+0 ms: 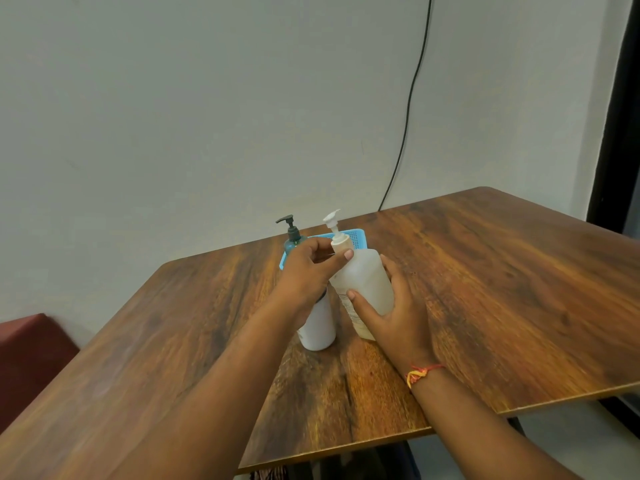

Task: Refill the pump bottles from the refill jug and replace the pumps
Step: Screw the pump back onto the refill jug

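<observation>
Near the centre of the frame, the right hand (pixel 391 313) grips the cloudy pump bottle (pixel 367 282), which stands on the surface (pixel 485 271) with its long axis leaning toward the upper left. The left hand (pixel 311 268) pinches the pump collar (pixel 341 242) on top, likely to unscrew it.

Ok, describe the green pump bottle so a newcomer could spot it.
On the wooden table, find the blue basket near the wall. The green bottle stands at its left end, just behind the left hand. It alone is dark teal with a black pump; the frosted bottle and white bottle nearer you are pale.
</observation>
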A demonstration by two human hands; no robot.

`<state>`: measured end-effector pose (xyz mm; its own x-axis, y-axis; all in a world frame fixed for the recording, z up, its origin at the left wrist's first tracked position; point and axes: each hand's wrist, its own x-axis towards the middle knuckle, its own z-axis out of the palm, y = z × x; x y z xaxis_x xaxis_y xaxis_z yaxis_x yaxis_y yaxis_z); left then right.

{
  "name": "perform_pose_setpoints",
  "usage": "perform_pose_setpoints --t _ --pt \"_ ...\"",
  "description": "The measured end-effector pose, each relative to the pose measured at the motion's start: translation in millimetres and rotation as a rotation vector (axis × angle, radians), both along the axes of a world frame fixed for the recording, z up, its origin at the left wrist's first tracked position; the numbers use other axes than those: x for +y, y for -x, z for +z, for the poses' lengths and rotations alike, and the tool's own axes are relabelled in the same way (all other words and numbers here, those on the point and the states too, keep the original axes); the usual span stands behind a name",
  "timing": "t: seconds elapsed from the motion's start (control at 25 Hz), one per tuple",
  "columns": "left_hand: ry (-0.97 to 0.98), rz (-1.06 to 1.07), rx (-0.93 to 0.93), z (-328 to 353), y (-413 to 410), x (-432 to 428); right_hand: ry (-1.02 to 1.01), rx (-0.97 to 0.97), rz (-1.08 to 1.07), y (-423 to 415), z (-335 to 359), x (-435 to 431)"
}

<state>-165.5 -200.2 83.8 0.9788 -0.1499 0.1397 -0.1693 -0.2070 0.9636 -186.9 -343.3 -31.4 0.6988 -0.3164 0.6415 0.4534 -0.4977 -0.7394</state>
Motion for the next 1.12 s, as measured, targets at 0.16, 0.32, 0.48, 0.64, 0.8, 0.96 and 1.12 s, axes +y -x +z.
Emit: perform_pose_setpoints --t 0.16,0.32,0.48,0.64,0.8,0.96,1.12 --pt "0.023 -0.057 -0.049 4 2 0 -0.016 -0.033 -0.011 0 0 0" --pt "0.092 -0.123 -0.103 4 1 -3 -0.022 -0.042 -0.041 -1 0 -2" --pt "0.142 -0.149 -0.063 4 1 -14 0.020 -0.059 -0.074 -1 1 -2" --pt "0.200 -0.049 -0.089 -1 -5 -20 0.027 -0.055 -0.085 -1 1 -2" --pt "0.263 -0.133 -0.036 0 -8 -16 0.007 -0.057 -0.068 -1 3 -3" --pt "0.166 -0.200 -0.036 7 -6 -14 -0.045 -0.052 -0.047 -2 2 -3" --pt "0.174 -0.040 -0.061 6 -4 -29 0.003 -0.065 -0.100 1 3 0"
